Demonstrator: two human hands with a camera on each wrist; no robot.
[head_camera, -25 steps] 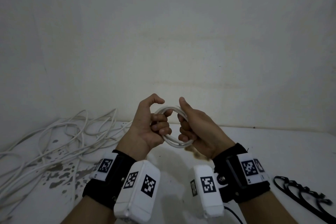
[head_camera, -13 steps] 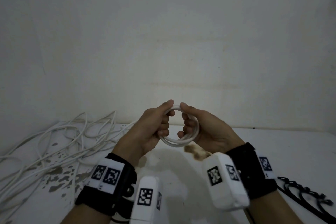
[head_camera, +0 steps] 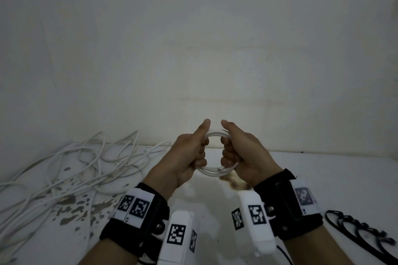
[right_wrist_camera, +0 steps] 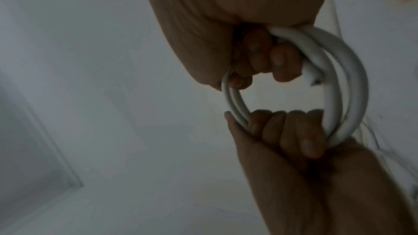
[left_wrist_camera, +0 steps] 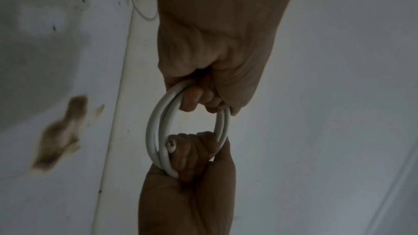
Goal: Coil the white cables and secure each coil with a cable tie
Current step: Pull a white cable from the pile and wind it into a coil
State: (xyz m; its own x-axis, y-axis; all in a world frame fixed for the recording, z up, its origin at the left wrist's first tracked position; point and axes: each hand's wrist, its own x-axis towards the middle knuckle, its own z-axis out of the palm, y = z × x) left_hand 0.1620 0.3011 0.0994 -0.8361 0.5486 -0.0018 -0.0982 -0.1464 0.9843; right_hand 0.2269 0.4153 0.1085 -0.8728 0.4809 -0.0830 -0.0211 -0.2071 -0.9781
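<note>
Small white round-sheathed cable coil [head_camera: 216, 153] held mid-air, left hand [head_camera: 187, 157] and right hand [head_camera: 241, 153] each curled round opposite sides. Looks light, stiff, springy; likely to unwind unless gripped across all turns.

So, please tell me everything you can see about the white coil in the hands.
The coil is a small, roughly round ring of a few turns of smooth white cable, plastic-looking. It is held in the air above the table, upright, facing the person. The left hand grips its left side and the right hand its right side, fingers curled through the ring, thumbs on top. One cut cable end shows by the right fingers. No tie is on it yet.
</note>
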